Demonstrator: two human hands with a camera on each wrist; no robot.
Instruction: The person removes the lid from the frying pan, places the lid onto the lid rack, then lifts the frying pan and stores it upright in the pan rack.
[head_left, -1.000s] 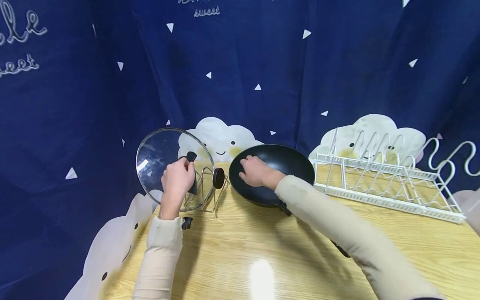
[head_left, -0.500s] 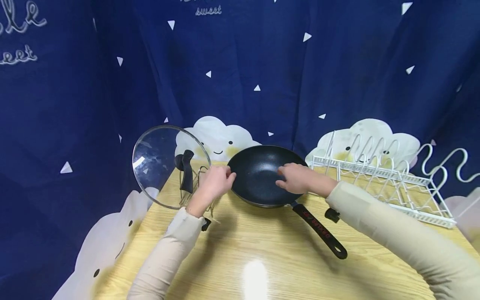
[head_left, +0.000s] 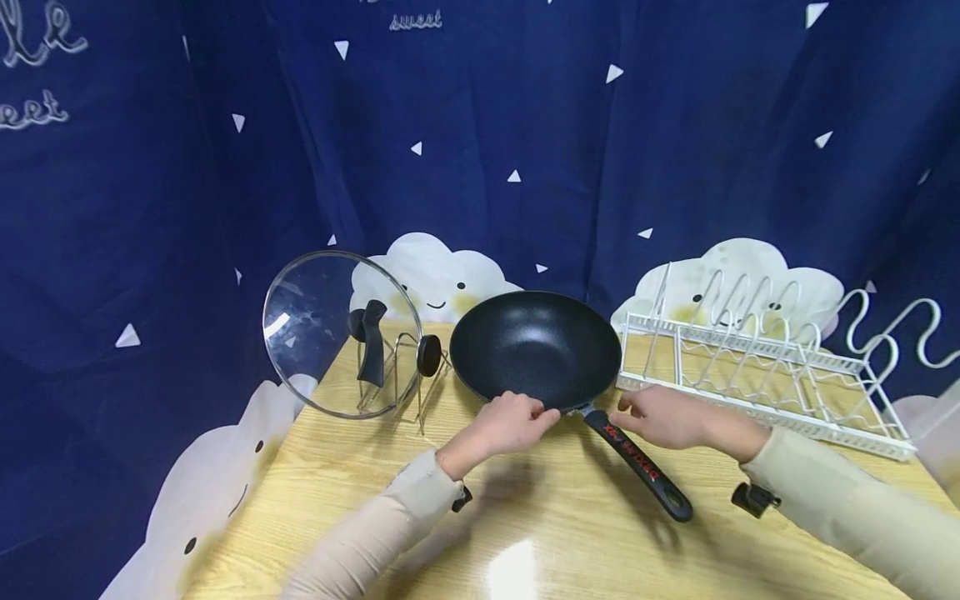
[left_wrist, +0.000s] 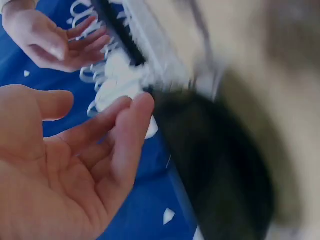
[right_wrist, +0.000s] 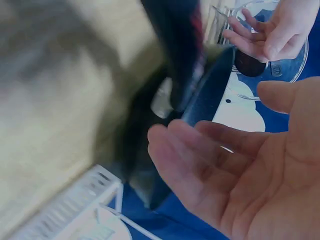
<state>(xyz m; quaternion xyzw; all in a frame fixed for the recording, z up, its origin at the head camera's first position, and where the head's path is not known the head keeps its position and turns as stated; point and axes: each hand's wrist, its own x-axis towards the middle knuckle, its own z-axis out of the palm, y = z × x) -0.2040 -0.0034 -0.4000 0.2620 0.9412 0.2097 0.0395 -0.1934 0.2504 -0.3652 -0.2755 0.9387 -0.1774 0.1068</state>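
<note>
A black wok (head_left: 536, 346) with a long black handle (head_left: 637, 462) bearing red lettering sits on the wooden table, its handle pointing toward the front right. My left hand (head_left: 510, 423) is at the wok's near rim, just left of the handle; whether it touches the rim I cannot tell. To the right of the handle hovers my right hand (head_left: 667, 417). Both wrist views show loosely bent fingers with nothing in them: the left palm (left_wrist: 65, 165) and the right palm (right_wrist: 260, 185) are bare. A large glass lid (head_left: 315, 358) with a black handle (head_left: 371, 342) stands upright at the left.
The lid leans in a small wire rack (head_left: 397, 375), where a round black knob (head_left: 429, 356) also shows. On the right stands a white wire dish rack (head_left: 765, 404) close to the wok. A blue curtain (head_left: 480, 125) with clouds hangs behind the table.
My left hand has let go of the lid's handle and moved right to the wok's near rim. My right hand has left the wok's inside and moved right, past its handle.
</note>
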